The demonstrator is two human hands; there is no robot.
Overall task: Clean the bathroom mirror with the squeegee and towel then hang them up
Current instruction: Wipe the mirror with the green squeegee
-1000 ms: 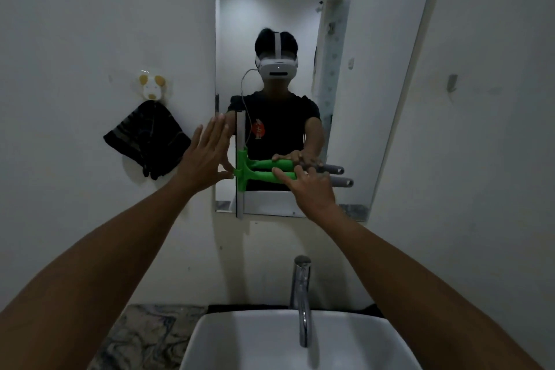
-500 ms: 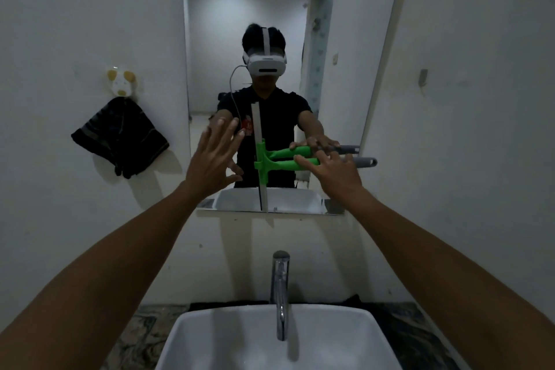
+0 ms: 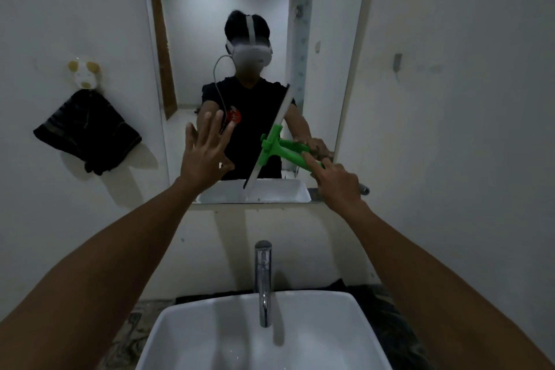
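A small home bathroom. A frameless mirror [image 3: 258, 39] is fixed to a plain white wall above a white basin [image 3: 300, 339] with a chrome tap [image 3: 263, 276] (the counter around it looks marbled). A dark towel [image 3: 87, 135] hangs from a wall hook [image 3: 84, 73].

Both forearms bare, no sleeves reaching wrists, no watch or rings visible on left hand [image 3: 207, 156] or right hand [image 3: 336, 182]. Mirror [image 3: 327, 75] reflection: black short-sleeved T-shirt [image 3: 252, 117], small red-orange print on chest. White headset [image 3: 251, 55] over eyes, white strap running over top of dark hair. Thin white cable [image 3: 216, 78] looping from headset side down across shirt.
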